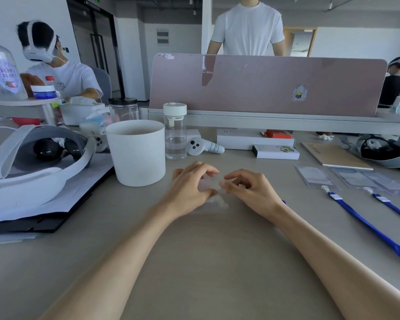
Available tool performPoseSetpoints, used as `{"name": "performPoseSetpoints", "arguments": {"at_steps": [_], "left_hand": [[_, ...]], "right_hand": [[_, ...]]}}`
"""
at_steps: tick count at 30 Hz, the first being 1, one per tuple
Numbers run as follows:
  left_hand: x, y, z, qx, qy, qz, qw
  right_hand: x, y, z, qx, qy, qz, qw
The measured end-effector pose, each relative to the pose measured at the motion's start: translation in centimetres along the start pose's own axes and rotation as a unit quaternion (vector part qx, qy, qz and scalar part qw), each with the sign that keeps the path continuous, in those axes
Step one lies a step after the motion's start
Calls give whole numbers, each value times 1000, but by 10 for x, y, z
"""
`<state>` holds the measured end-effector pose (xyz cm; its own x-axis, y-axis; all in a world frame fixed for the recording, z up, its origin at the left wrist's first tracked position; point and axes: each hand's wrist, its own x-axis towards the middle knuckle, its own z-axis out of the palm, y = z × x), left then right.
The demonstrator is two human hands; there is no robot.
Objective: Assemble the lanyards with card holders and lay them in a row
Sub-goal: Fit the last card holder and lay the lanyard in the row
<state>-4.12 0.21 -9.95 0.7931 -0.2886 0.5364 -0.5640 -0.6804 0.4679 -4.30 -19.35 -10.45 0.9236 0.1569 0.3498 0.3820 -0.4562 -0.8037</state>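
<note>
Two blue lanyards [365, 225] clipped to card holders [314, 176] lie at right on the surface [194, 262], while your left grip [189, 183] and right grip [249, 188], fingers curled, pinch a blurred clear card holder [214, 200] at centre.

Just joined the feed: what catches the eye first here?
The left hand and right hand meet over the desk, pinching a blurred clear card holder. At right lie blue lanyards clipped to card holders; a big white cup stands left of the hands.
</note>
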Motion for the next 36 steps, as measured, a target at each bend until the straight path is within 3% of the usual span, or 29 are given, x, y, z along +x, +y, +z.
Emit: {"name": "performPoseSetpoints", "arguments": {"at_steps": [5, 10, 16, 21, 36], "left_hand": [[0, 0, 2, 0, 10, 4, 1000], [0, 1, -3, -2, 18, -50, 999], [-4, -4, -1, 178, -19, 8, 984], [-2, -3, -4, 167, -24, -7, 986], [-3, 2, -4, 234, 14, 89, 968]], "right_hand": [[2, 3, -1, -4, 3, 15, 1000], [1, -3, -2, 45, 0, 7, 999], [0, -3, 3, 22, -30, -13, 999], [-1, -4, 3, 18, -28, -5, 999], [-9, -24, 7, 23, 94, 7, 995]]}}
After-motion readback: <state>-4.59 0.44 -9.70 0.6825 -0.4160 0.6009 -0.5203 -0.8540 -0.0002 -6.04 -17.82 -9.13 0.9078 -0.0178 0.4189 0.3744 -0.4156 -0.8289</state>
